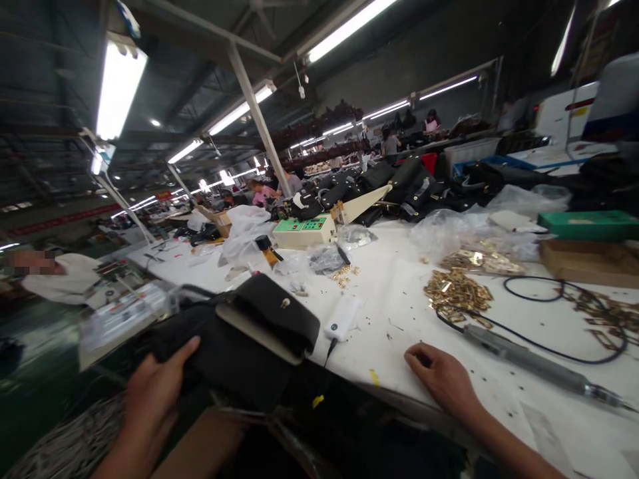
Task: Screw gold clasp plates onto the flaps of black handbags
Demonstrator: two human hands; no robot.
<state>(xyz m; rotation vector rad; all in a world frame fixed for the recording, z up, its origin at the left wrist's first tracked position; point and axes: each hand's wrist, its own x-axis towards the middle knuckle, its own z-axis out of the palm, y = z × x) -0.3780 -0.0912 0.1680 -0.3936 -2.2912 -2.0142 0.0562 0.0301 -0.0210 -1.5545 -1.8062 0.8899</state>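
My left hand [154, 392] grips a black bag [239, 352] by its left side, thumb on top. The bag is tilted over the table's front edge, its flap [279, 309] toward the right, with a small metal stud on it. My right hand [442, 376] rests at the front edge of the white table, fingers curled in; whether anything small is in them is hidden. Between the hands lies a white device [343, 317] with a cable. A grey electric screwdriver [534, 362] with a black cord lies to the right of my right hand.
Gold metal fittings [456, 291] are piled on the table [389, 293], with more at the right. A control box [304, 233], plastic bags [434, 233], a cardboard box [589, 261] and a heap of black bags [369, 183] stand behind. A person [60, 276] is at the left.
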